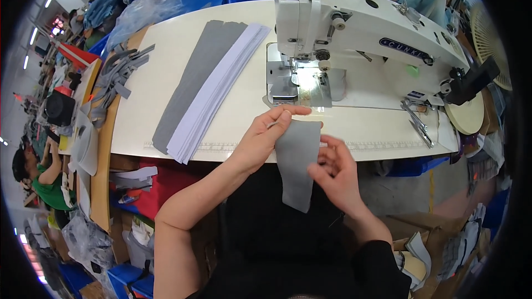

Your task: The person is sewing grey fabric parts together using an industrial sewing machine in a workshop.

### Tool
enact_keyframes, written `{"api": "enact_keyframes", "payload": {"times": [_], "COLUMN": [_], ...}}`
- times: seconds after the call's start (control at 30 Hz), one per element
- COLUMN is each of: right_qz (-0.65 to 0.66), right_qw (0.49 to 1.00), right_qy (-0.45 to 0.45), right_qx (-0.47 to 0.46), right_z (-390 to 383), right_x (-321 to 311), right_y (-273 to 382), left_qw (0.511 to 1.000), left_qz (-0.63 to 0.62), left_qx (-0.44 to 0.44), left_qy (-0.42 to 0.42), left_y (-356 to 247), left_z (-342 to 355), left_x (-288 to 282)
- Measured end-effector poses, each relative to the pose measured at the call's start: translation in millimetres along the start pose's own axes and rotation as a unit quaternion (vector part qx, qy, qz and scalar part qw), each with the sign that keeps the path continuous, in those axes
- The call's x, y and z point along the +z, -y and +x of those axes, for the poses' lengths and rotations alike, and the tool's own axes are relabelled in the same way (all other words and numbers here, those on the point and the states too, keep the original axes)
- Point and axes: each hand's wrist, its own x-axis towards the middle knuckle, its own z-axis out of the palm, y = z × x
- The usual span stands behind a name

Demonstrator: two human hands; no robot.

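Observation:
A grey strip of fabric point(298, 160) hangs in front of me, just off the table's front edge. My left hand point(265, 139) pinches its upper left corner between thumb and fingers, the index finger stretched along the top. A small pale sliver shows by that thumb, too small to name. At the strip's right edge is my right hand point(339, 174), fingers loosely curled and apart from the thumb. Its thumb tip overlaps the fabric's face. Beyond both hands stands a white sewing machine point(354, 22), its metal plate point(318, 86) lit by a lamp.
Left on the white table point(233, 127) lie a stack of grey strips point(191, 86) and a stack of pale lilac strips point(221, 88). Metal tools point(417, 122) rest at the right. Grey scraps point(113, 77) hang at the far left, where another person point(50, 177) sits.

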Motion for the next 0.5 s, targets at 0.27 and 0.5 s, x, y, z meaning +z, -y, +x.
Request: {"api": "enact_keyframes", "payload": {"times": [0.27, 0.5], "right_qz": [-0.023, 0.022], "right_qw": [0.999, 0.998], "right_qy": [-0.011, -0.039], "right_qx": [-0.036, -0.036], "right_z": [40.0, 48.2], "right_x": [-18.6, -27.7], "right_y": [-5.8, -6.8], "left_qw": [0.977, 0.965], "left_qz": [0.001, 0.153], "left_qx": [0.113, 0.038], "left_qy": [-0.183, -0.208], "left_y": [-37.4, -58.7], "left_z": [-11.5, -26.6], "left_x": [-42.8, -67.3]}}
